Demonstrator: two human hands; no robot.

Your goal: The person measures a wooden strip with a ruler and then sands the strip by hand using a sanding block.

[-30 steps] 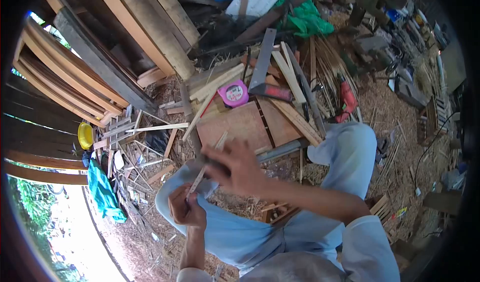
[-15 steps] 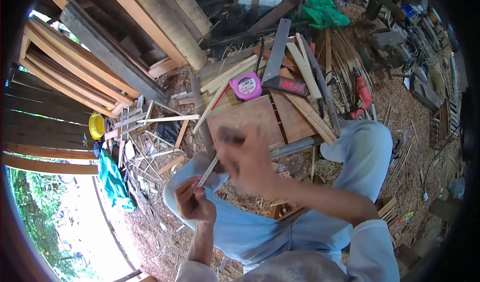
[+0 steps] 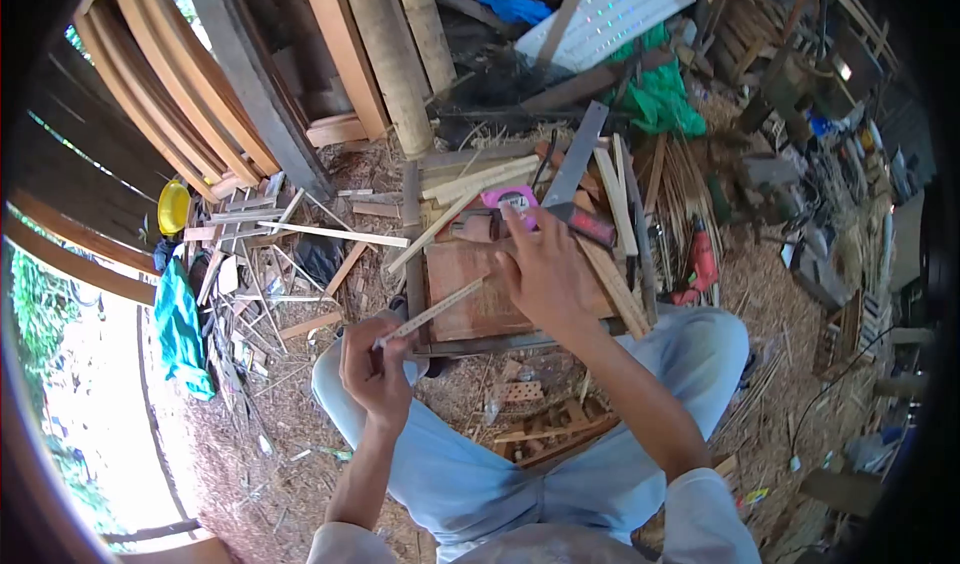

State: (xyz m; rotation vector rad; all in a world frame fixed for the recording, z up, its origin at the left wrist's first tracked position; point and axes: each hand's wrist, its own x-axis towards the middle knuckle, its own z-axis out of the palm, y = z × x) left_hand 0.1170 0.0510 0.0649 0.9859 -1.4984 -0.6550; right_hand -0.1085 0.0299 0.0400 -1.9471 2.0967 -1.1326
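My left hand [image 3: 376,369] is closed around the lower end of a thin wooden strip [image 3: 440,309], which slants up and right over the flat wooden board [image 3: 465,284]. My right hand [image 3: 545,274] is over the right half of the board with its fingers spread, holding nothing. Its fingertips overlap the pink tape measure [image 3: 518,198], partly hiding it. Just left of those fingers lies a small dark, block-shaped tool [image 3: 476,226]. Behind the hand, a handsaw [image 3: 580,154] rests with its dark handle towards the board.
Loose wooden strips [image 3: 480,177] lie along the work surface's far edge. A red power drill [image 3: 700,264] is on the shavings-covered floor at right. Scrap sticks [image 3: 290,229], a yellow hard hat-like object [image 3: 174,207] and teal cloth [image 3: 180,329] are at left.
My right hand has let go of the dark block-shaped tool, now on the board, and moved up and right to the tape measure. The left hand still holds the strip. The view has shifted.
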